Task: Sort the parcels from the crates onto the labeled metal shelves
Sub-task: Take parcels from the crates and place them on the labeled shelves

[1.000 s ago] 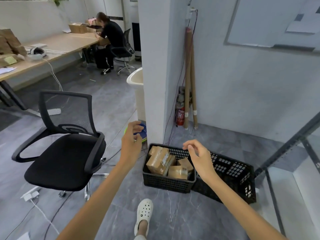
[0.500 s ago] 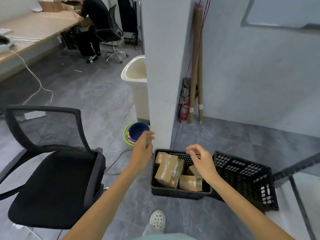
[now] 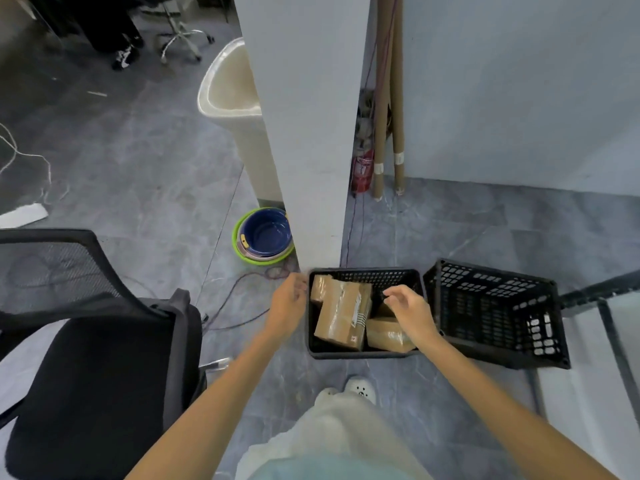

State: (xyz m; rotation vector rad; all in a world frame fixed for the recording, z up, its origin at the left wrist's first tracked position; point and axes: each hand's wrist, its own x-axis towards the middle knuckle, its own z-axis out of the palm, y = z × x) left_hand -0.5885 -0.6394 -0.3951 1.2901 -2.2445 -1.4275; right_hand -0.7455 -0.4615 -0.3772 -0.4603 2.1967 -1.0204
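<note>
At lower centre, left grip (image 3: 289,301) hangs beside the black crate (image 3: 360,355) and right grip (image 3: 410,308) above its parcels (image 3: 341,313); both are loosely curled and empty.

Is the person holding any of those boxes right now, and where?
Nothing is held: the left hand is beside the crate, the right hand above the boxes, both empty.

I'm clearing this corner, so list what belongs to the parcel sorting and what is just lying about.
Job:
black crate holding brown parcels
second crate beside it
left hand
right hand

Lying about:
office chair
stacked basins
white bin
cardboard tubes
fire extinguisher
</note>
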